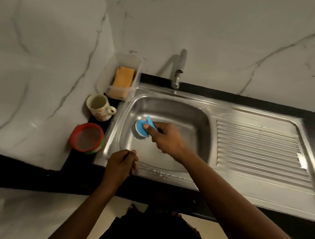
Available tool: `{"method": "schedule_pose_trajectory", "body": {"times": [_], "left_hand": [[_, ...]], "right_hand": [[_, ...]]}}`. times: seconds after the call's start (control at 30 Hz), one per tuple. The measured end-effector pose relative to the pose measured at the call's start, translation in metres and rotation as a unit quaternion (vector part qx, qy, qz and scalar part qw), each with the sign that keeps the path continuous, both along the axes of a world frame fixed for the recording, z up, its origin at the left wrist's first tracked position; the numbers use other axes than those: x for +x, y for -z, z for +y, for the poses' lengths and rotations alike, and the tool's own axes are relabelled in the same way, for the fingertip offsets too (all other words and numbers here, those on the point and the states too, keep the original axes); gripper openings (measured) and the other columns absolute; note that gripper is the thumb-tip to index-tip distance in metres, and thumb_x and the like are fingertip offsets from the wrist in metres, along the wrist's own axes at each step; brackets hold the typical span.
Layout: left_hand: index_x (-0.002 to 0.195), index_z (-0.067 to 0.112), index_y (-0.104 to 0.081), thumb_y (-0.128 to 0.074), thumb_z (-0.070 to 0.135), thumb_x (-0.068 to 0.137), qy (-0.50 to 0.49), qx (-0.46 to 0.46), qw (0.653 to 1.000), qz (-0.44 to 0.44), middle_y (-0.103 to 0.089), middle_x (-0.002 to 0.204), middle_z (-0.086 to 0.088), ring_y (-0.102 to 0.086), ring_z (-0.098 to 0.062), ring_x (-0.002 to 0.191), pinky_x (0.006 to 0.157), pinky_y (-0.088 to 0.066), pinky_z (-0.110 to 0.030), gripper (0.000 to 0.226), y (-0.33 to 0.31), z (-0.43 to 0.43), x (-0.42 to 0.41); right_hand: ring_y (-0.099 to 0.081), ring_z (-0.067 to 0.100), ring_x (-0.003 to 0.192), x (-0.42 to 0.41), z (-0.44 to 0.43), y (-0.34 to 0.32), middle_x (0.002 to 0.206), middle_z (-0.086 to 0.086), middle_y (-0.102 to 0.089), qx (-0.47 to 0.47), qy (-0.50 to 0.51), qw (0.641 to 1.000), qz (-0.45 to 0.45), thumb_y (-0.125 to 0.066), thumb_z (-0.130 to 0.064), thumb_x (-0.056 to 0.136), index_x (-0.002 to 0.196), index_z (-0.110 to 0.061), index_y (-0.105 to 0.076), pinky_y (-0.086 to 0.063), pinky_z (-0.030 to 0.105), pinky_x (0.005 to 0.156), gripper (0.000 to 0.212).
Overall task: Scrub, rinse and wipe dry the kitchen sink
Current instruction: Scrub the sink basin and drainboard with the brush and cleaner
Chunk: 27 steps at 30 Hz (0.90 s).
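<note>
Our right hand [163,136] grips the scrubber [140,127] inside the sink [171,109]. Our left hand [120,162] rests loosely curled, empty, at its 7 o'clock rim. At 11 o'clock, a tray [128,58] holds a sponge [123,77].

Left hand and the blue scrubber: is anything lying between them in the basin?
No. In the head view only bare steel sink floor lies between the left hand, at the front rim, and the blue scrubber gripped by the right hand.

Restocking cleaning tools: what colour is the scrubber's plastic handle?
Light blue; the scrubber shows best in the head view.
</note>
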<state>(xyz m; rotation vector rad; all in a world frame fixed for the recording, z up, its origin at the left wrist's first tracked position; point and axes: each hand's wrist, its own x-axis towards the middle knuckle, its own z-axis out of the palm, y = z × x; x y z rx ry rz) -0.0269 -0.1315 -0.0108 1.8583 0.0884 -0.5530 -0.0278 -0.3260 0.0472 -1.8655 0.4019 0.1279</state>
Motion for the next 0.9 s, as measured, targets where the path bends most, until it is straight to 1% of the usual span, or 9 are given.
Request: {"method": "schedule_pose_trajectory", "body": {"times": [0.07, 0.2, 0.33, 0.43, 0.5, 0.6, 0.77, 0.83, 0.9], "left_hand": [[0.078, 0.001, -0.069, -0.058, 0.022, 0.105, -0.015, 0.000, 1.000, 0.005, -0.069, 0.066, -0.017, -0.059, -0.019, 0.051, 0.054, -0.046, -0.029, 0.036, 0.000, 0.017, 0.003], [0.080, 0.001, -0.067, -0.057, 0.020, 0.104, -0.036, 0.003, 0.999, 0.006, -0.069, 0.069, -0.017, -0.057, -0.019, 0.053, 0.052, -0.047, -0.022, 0.033, 0.002, 0.047, 0.009], [0.077, 0.007, -0.067, -0.057, 0.023, 0.104, -0.057, 0.012, 0.998, 0.016, -0.069, 0.066, -0.009, -0.057, -0.019, 0.054, 0.055, -0.047, -0.026, 0.033, 0.008, 0.072, 0.017], [0.079, 0.009, -0.070, -0.058, 0.027, 0.105, -0.063, 0.009, 0.998, 0.026, -0.069, 0.065, -0.004, -0.059, -0.017, 0.055, 0.058, -0.048, -0.027, 0.033, 0.011, 0.087, 0.019], [0.080, 0.010, -0.070, -0.058, 0.028, 0.104, -0.068, 0.005, 0.997, 0.032, -0.068, 0.064, -0.003, -0.059, -0.015, 0.055, 0.059, -0.048, -0.027, 0.033, 0.012, 0.094, 0.020], [0.079, 0.010, -0.070, -0.058, 0.031, 0.105, -0.076, 0.005, 0.997, 0.034, -0.068, 0.063, -0.003, -0.059, -0.014, 0.054, 0.060, -0.048, -0.029, 0.034, 0.014, 0.101, 0.020], [0.082, 0.009, -0.070, -0.059, 0.029, 0.105, -0.078, 0.004, 0.996, 0.037, -0.068, 0.065, -0.004, -0.060, -0.013, 0.055, 0.059, -0.049, -0.026, 0.033, 0.016, 0.104, 0.020], [0.082, 0.009, -0.071, -0.059, 0.029, 0.105, -0.068, 0.006, 0.997, 0.034, -0.068, 0.065, -0.004, -0.060, -0.013, 0.055, 0.058, -0.048, -0.024, 0.033, 0.016, 0.101, 0.020], [0.081, 0.009, -0.071, -0.059, 0.028, 0.105, -0.062, 0.007, 0.997, 0.034, -0.069, 0.065, -0.003, -0.060, -0.012, 0.055, 0.057, -0.048, -0.023, 0.032, 0.014, 0.094, 0.021]], "right_hand": [[-0.052, 0.004, 0.053, 0.025, 0.029, -0.003, 0.070, -0.001, -0.067, -0.068, -0.070, 0.994, -0.039, -0.061, -0.052, 0.100, 0.113, -0.032, -0.078, -0.045, 0.030, 0.059, 0.029], [-0.055, 0.000, 0.059, 0.064, 0.082, -0.003, 0.068, -0.011, -0.062, -0.142, -0.156, 0.973, -0.096, -0.067, -0.041, 0.098, 0.118, -0.029, -0.079, -0.035, 0.014, 0.057, 0.026], [-0.058, 0.007, 0.069, 0.096, 0.126, 0.012, 0.078, -0.005, -0.066, -0.186, -0.221, 0.951, -0.112, -0.067, -0.035, 0.098, 0.115, -0.024, -0.077, -0.040, 0.027, 0.061, 0.023], [-0.066, 0.016, 0.088, 0.115, 0.148, 0.032, 0.101, -0.001, -0.073, -0.225, -0.265, 0.932, -0.100, -0.065, -0.038, 0.097, 0.127, -0.022, -0.073, -0.047, 0.029, 0.070, 0.035], [-0.068, 0.021, 0.095, 0.124, 0.157, 0.045, 0.112, 0.002, -0.073, -0.284, -0.292, 0.910, -0.074, -0.061, -0.045, 0.098, 0.131, -0.021, -0.069, -0.055, 0.035, 0.078, 0.042], [-0.069, 0.023, 0.094, 0.129, 0.161, 0.060, 0.111, 0.003, -0.072, -0.344, -0.313, 0.884, -0.046, -0.056, -0.049, 0.100, 0.131, -0.022, -0.067, -0.058, 0.038, 0.078, 0.043], [-0.068, 0.022, 0.091, 0.130, 0.162, 0.064, 0.106, 0.002, -0.073, -0.325, -0.301, 0.895, -0.039, -0.059, -0.045, 0.099, 0.129, -0.022, -0.068, -0.059, 0.040, 0.078, 0.039], [-0.067, 0.018, 0.086, 0.128, 0.157, 0.055, 0.098, 0.000, -0.072, -0.275, -0.269, 0.922, -0.030, -0.060, -0.042, 0.099, 0.124, -0.020, -0.072, -0.058, 0.038, 0.075, 0.035], [-0.067, 0.015, 0.072, 0.123, 0.144, 0.040, 0.080, -0.002, -0.070, -0.209, -0.220, 0.953, -0.020, -0.061, -0.041, 0.100, 0.106, -0.016, -0.077, -0.055, 0.035, 0.067, 0.029]]}}
